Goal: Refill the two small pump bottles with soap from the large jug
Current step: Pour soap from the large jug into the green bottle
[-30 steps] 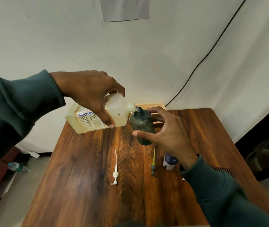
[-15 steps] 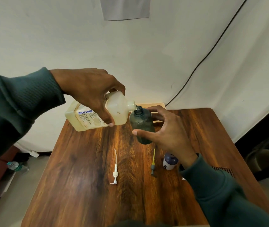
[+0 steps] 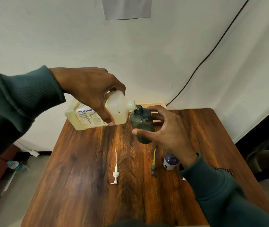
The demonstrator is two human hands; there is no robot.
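Backdrop point(image 3: 163, 54) of white sheeting fills the far side, with a black cable point(image 3: 204, 61) running diagonally down it to the table's rear edge. Wooden table point(image 3: 81, 185), dark grain, takes up the lower centre. Large jug point(image 3: 88, 118), translucent cream plastic with a blue-lettered label, is held above the table's far-left corner, tipped almost horizontal with its neck pointing right. Left hand point(image 3: 89, 89) grips the jug from above at the shoulder, fingers curled over the far side and the thumb tip pressed on the near face beside the label. The jug's spout meets the open mouth of the green pump bottle point(image 3: 141, 122), a dark translucent container at the far centre of the table; no stream is discernible. Right hand point(image 3: 168, 133) holds the green pump bottle, thumb laid across its front and fingers wrapped round its right and rear. Whether its base touches the table cannot be determined. Small white bottle point(image 3: 170, 161) with a dark blue upper part stands on the table just beside the right wrist. White pump head point(image 3: 115, 173) with its dip tube lies flat at centre. Yellow-tubed pump head point(image 3: 153, 164) lies near it to the right, apart from it, between it and the white bottle.
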